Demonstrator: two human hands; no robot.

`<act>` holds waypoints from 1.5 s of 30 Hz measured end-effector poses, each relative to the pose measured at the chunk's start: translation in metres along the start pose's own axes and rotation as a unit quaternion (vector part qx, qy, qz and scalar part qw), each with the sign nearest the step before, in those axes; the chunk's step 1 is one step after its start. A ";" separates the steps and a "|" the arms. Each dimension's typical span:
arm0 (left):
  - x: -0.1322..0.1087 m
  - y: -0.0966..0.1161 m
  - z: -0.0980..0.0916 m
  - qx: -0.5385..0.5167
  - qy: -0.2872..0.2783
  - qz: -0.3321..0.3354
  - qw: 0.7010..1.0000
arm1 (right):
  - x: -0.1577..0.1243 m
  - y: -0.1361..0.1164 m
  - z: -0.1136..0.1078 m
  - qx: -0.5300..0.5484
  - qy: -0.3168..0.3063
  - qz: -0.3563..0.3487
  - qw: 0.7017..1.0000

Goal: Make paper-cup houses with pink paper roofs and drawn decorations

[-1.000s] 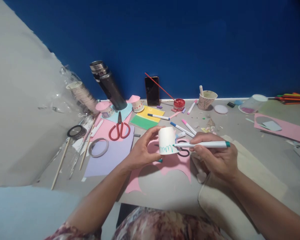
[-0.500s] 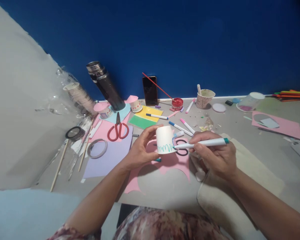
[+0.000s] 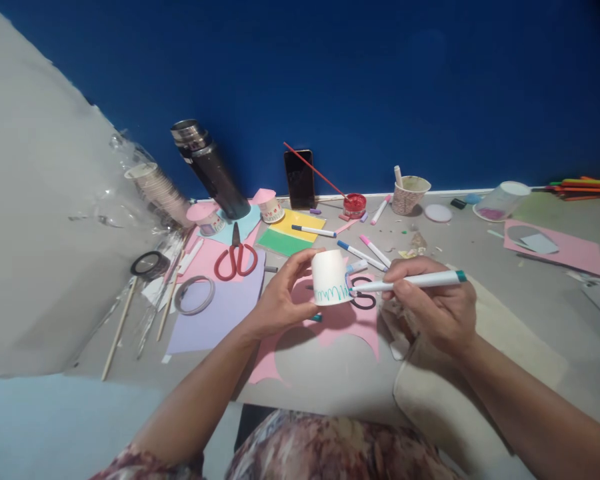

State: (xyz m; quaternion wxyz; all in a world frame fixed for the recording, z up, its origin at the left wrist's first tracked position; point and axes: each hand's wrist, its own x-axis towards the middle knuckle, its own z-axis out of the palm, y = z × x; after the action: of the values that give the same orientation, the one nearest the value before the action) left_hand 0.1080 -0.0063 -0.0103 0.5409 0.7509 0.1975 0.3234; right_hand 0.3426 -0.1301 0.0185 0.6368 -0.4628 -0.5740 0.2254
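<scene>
My left hand [image 3: 286, 298] grips a white paper cup [image 3: 329, 270] turned upside down, thumb and fingers around its left side. A green wavy line runs along the cup's lower rim. In my right hand [image 3: 437, 303] is a white marker [image 3: 417, 281] with a green end, its tip at the right edge of the wavy line. Under the cup lies a cut pink paper sheet [image 3: 340, 327], with dark-handled scissors [image 3: 364, 301] partly hidden behind the cup and marker. A green cap [image 3: 317, 318] shows just below the cup.
Red-handled scissors [image 3: 236, 260] and a tape roll [image 3: 195, 296] lie on purple paper [image 3: 205, 333] at left. Behind stand a dark flask [image 3: 215, 173], stacked cups [image 3: 157, 190], a phone [image 3: 300, 179] and a red paint jar [image 3: 355, 206]. Loose markers [image 3: 363, 257] lie beyond the cup.
My right hand and the marker have shifted slightly right and up along the cup's rim. The left hand holds the cup almost as before.
</scene>
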 end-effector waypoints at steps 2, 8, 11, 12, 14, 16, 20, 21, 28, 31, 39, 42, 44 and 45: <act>0.000 0.000 0.000 0.051 0.003 0.002 0.999 | 0.000 -0.001 0.001 -0.005 -0.003 0.007 1.000; -0.001 0.002 -0.001 0.173 0.006 0.041 0.984 | 0.000 0.002 0.005 -0.059 -0.023 -0.064 0.996; 0.000 0.003 -0.001 0.192 0.000 0.068 0.979 | 0.000 0.005 0.006 -0.087 -0.037 -0.115 0.989; 0.000 0.004 0.000 0.197 -0.001 0.072 0.978 | 0.000 0.006 0.006 -0.093 -0.038 -0.121 0.988; 0.001 0.007 0.000 0.206 -0.004 0.078 0.975 | -0.001 0.008 0.006 -0.102 -0.040 -0.123 0.986; 0.001 0.009 0.001 0.212 -0.010 0.080 0.974 | -0.002 0.010 0.007 -0.102 -0.046 -0.123 0.986; 0.001 0.011 0.002 0.219 -0.016 0.077 0.972 | -0.003 0.011 0.008 -0.098 -0.051 -0.127 0.986; 0.000 0.011 0.002 0.220 -0.015 0.077 0.972 | -0.002 0.011 0.008 -0.100 -0.051 -0.126 0.986; 0.001 0.012 0.003 0.224 -0.012 0.077 0.971 | -0.001 0.005 0.006 -0.106 -0.050 -0.105 0.988; 0.000 0.012 0.003 0.233 -0.007 0.080 0.969 | -0.001 0.006 0.007 -0.113 -0.046 -0.116 0.986; 0.000 0.014 0.004 0.244 -0.015 0.078 0.967 | -0.002 0.008 0.008 -0.115 -0.081 -0.116 0.983; 0.000 0.013 0.004 0.263 -0.012 0.068 0.962 | -0.003 0.006 0.006 -0.102 -0.065 -0.065 0.990; 0.001 0.010 0.003 0.283 0.000 0.058 0.957 | -0.004 0.007 0.005 -0.101 -0.029 -0.043 0.994; 0.001 0.008 0.003 0.293 0.009 0.055 0.955 | -0.005 0.008 0.005 -0.106 -0.008 -0.041 0.994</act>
State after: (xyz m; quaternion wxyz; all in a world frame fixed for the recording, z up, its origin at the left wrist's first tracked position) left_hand 0.1098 -0.0104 -0.0031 0.2770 0.8831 0.2469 0.2871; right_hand 0.3387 -0.1284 0.0089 0.5886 -0.5020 -0.6179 0.1405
